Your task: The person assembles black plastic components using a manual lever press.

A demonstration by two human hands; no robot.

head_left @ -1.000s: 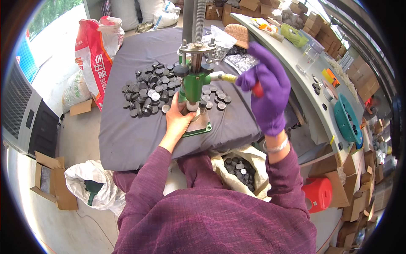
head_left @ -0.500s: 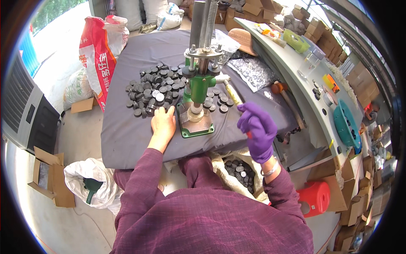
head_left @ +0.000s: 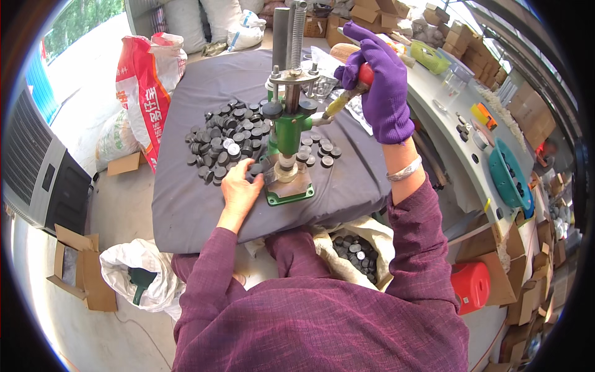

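A green hand press [head_left: 289,135] stands on the cloth-covered table, its ram down at a pale round seat [head_left: 286,172]. My bare left hand [head_left: 240,191] pinches a small black disc [head_left: 256,168] just left of that seat. To its left lies a heap of similar black discs [head_left: 220,139]. My right hand [head_left: 385,93], in a purple glove, is raised at the press's right, closed round the red knob of its lever [head_left: 338,104]; the index finger sticks out. Several more discs [head_left: 326,149] lie right of the press.
An open sack of discs [head_left: 356,253] stands below the table's front edge, and a white sack [head_left: 136,273] at the left. A long bench [head_left: 462,136] with a teal basket [head_left: 507,173] runs along the right. A red stool [head_left: 471,286] is at lower right.
My right hand has swung the lever upward and away from me. My left hand has moved slightly from the heap's edge toward the press, now with a disc showing in its fingers.
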